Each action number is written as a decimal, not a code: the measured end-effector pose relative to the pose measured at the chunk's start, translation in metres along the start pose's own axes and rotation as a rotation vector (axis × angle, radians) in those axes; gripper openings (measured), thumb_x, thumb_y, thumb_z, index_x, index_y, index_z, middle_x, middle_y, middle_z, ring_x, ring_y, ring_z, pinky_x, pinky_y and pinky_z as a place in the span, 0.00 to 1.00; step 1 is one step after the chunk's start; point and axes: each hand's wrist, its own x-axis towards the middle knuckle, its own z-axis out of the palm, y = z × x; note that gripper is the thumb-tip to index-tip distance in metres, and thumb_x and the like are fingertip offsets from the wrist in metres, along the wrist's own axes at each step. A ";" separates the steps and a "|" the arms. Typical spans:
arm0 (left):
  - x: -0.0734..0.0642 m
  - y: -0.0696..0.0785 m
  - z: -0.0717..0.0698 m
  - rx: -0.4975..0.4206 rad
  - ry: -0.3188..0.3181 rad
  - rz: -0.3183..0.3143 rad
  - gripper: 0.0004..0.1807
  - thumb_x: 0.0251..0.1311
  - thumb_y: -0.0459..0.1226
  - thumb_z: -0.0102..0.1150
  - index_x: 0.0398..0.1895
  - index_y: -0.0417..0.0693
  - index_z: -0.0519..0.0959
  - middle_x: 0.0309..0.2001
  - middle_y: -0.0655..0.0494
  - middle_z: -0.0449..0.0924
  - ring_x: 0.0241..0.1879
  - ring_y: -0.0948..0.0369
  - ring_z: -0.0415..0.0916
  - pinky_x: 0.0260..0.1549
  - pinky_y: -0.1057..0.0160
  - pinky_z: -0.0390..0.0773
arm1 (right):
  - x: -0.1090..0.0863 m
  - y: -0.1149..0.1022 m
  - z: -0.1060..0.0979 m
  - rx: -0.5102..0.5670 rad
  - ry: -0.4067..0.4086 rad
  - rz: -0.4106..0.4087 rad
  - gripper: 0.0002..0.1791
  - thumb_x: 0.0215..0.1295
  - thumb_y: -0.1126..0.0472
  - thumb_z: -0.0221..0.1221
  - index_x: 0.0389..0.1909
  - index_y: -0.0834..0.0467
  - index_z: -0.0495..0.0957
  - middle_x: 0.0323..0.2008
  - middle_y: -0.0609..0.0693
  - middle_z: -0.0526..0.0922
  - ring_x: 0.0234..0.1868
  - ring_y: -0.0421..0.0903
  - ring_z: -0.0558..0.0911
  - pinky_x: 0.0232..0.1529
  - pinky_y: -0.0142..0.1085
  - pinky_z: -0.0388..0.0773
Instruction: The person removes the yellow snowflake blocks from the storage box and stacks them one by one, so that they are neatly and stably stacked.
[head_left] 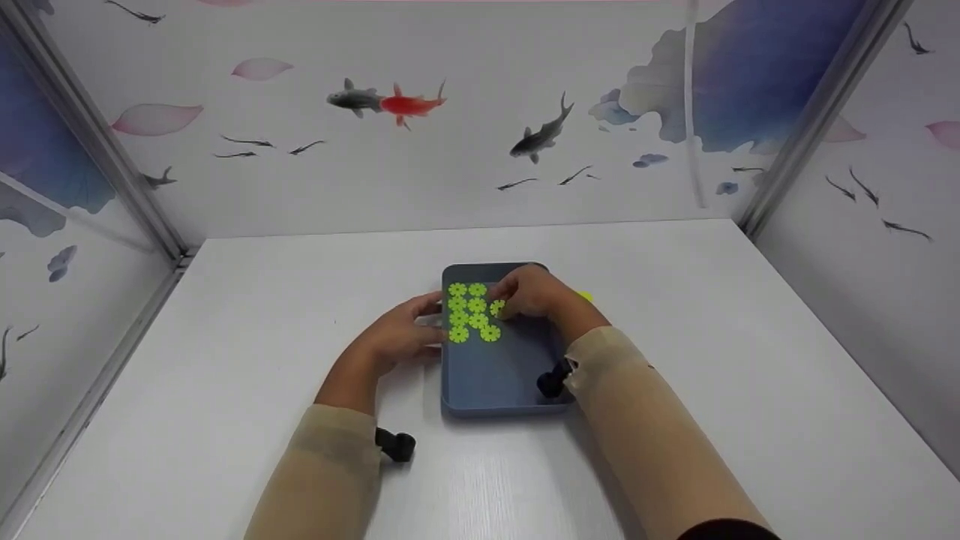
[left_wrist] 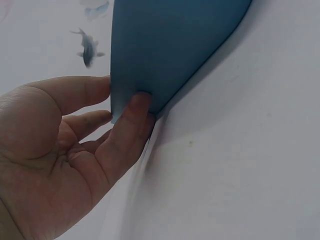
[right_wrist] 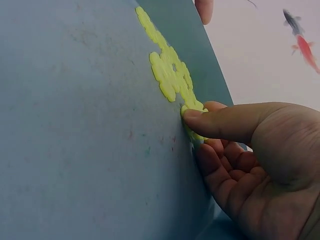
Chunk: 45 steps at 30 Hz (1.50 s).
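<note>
A shallow blue-grey tray [head_left: 510, 375] lies on the white table, with several yellow-green flower-shaped discs [head_left: 477, 305] laid flat close together in its far left part. My right hand [head_left: 531, 291] reaches over the tray's far right part. Its thumb and a finger pinch a yellow-green flower-shaped disc [right_wrist: 189, 111] by the edge of the group; the fingers partly hide it. At the tray's left side is my left hand [head_left: 401, 330]. Its fingertips touch the outer wall of the tray [left_wrist: 165, 45], with the fingers spread and fairly straight.
Something yellow-green [head_left: 586, 297] shows just beyond the right wrist, mostly hidden by it. The white table [head_left: 262, 337] extends around the tray. Behind it stands a white wall panel [head_left: 450, 172] printed with fish and petals, with similar panels at both sides.
</note>
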 end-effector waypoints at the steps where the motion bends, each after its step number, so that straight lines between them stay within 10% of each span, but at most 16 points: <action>1: 0.000 0.000 0.000 0.001 -0.001 0.001 0.46 0.65 0.29 0.66 0.85 0.60 0.61 0.82 0.51 0.63 0.71 0.49 0.78 0.64 0.50 0.86 | 0.000 0.000 0.000 0.000 0.002 -0.001 0.19 0.63 0.65 0.74 0.54 0.48 0.92 0.49 0.48 0.90 0.45 0.47 0.82 0.48 0.39 0.83; 21: -0.003 0.003 -0.001 0.000 -0.009 0.006 0.47 0.65 0.30 0.68 0.86 0.59 0.61 0.81 0.51 0.65 0.73 0.50 0.76 0.67 0.49 0.84 | 0.001 0.002 0.000 0.070 0.054 -0.030 0.13 0.72 0.60 0.64 0.52 0.53 0.92 0.51 0.51 0.91 0.43 0.45 0.88 0.48 0.40 0.86; 45: 0.000 0.000 -0.001 0.017 0.008 -0.014 0.45 0.67 0.31 0.66 0.85 0.62 0.61 0.82 0.53 0.63 0.69 0.49 0.79 0.64 0.50 0.86 | -0.027 0.006 -0.034 0.487 0.175 0.014 0.12 0.75 0.59 0.65 0.54 0.55 0.90 0.53 0.55 0.87 0.50 0.51 0.88 0.64 0.49 0.87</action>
